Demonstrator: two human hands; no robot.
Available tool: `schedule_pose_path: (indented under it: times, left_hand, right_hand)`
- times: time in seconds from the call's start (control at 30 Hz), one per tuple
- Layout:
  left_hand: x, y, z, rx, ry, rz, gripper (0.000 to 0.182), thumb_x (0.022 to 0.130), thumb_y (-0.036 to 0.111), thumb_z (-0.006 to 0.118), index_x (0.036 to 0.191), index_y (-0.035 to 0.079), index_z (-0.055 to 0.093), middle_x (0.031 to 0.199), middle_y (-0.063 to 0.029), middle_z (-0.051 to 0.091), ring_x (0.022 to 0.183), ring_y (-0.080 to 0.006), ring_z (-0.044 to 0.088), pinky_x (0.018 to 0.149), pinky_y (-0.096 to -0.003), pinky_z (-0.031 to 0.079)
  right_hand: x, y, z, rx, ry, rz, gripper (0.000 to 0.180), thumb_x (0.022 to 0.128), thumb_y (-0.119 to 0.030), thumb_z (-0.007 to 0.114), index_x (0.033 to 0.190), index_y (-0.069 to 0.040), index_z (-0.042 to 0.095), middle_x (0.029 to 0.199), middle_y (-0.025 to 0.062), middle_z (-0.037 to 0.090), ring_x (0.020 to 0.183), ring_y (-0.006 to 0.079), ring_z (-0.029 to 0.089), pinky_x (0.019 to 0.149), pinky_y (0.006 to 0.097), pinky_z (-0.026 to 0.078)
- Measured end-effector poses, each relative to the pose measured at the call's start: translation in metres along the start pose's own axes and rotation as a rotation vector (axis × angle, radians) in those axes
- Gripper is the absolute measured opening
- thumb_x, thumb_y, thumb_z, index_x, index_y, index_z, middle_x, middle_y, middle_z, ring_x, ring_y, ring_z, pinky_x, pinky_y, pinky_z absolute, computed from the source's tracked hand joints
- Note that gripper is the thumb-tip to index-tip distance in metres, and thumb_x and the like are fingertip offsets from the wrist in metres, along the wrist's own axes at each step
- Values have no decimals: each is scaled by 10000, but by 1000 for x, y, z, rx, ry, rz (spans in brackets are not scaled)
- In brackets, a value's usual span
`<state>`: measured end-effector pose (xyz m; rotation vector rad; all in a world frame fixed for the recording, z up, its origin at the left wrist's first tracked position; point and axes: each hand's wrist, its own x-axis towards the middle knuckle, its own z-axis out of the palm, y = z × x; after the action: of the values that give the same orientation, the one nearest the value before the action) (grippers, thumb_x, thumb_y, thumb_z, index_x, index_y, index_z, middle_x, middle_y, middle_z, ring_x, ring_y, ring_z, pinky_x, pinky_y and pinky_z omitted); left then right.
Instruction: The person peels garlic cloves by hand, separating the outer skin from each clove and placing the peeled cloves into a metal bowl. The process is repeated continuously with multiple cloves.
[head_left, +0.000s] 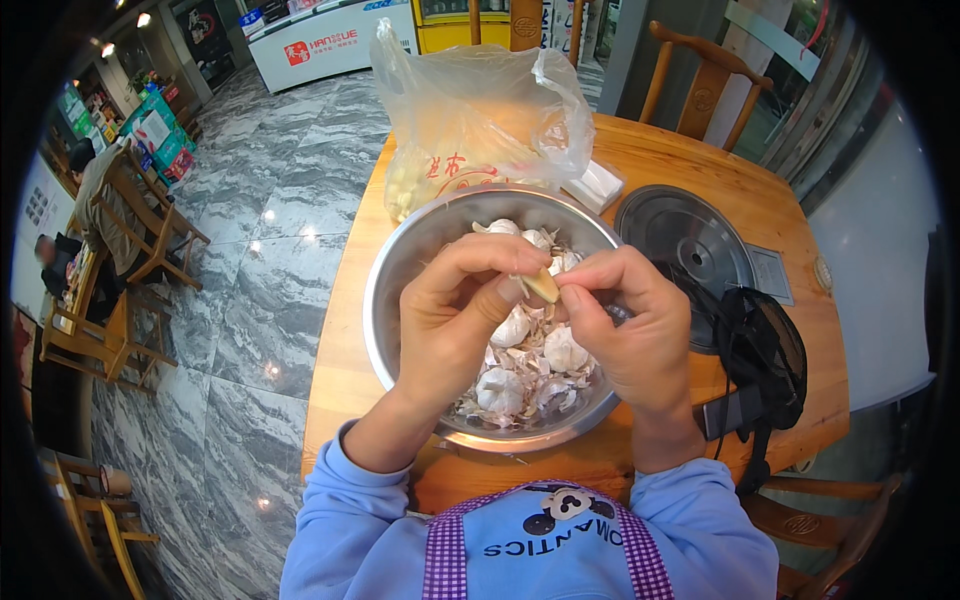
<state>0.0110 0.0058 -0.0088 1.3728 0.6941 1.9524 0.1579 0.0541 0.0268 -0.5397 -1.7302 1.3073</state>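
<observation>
Between the thumb and fingers of my left hand (457, 307) is a pale yellowish garlic clove (543, 286). The fingertips of my right hand (628, 322) pinch at the clove's right end; whether a bit of skin is between them is too small to tell. Both hands are above a wide stainless steel bowl (382, 300). Inside it lie several whole garlic bulbs (501, 391) and a heap of loose, papery garlic skins (553, 391). My hands hide part of the bowl's contents.
Behind the bowl, a translucent plastic bag (480, 112) holds pale cloves, with a tissue pack (596, 186) beside it. At right on the wooden table (810, 375) are a round dark metal lid (686, 225), a black mesh bag (772, 352) and a phone (731, 411). Two people sit far left.
</observation>
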Motion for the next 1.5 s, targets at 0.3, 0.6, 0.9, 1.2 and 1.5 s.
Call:
schedule_pose_path:
  times: [0.3,0.6,0.9,1.2,1.5]
  left_hand:
    - [1,8,11,-201,126,-322,348,866,59,567,1177,4,421,1045,-116,569,909,-152,577,834,-277,468]
    - [3,9,5,-402,122,-516,255,839,105,584,1060,47,471,928,-133,606,801,-141,575,740,-268,460]
    - [-1,8,12,19,177,-313,209,856,39,596,1043,-8,515,928,-55,598,844,-74,558,716,-200,463]
    - [-3,13,7,52,79,-292,199,833,49,628,992,-8,522,850,-79,597,706,-108,570,624,-228,469]
    - [-8,8,13,-28,103,-116,150,857,7,584,977,-19,497,872,-83,578,717,-91,555,605,-209,458]
  right_hand:
    - [6,16,10,-446,124,-385,104,763,77,592,815,2,543,723,22,566,610,51,506,546,190,424]
    - [21,22,-11,-471,355,-363,133,744,66,613,839,-12,564,673,44,568,544,94,520,511,223,429]
    - [17,12,-21,-213,-85,-82,130,823,-40,629,946,-8,600,862,10,581,758,58,530,679,198,427]
    - [14,16,-13,76,-110,-68,122,845,-51,617,930,17,563,870,62,594,755,78,555,668,195,449]
    - [13,19,-11,398,-157,20,100,840,-26,608,921,5,558,854,45,599,737,65,561,655,189,463]
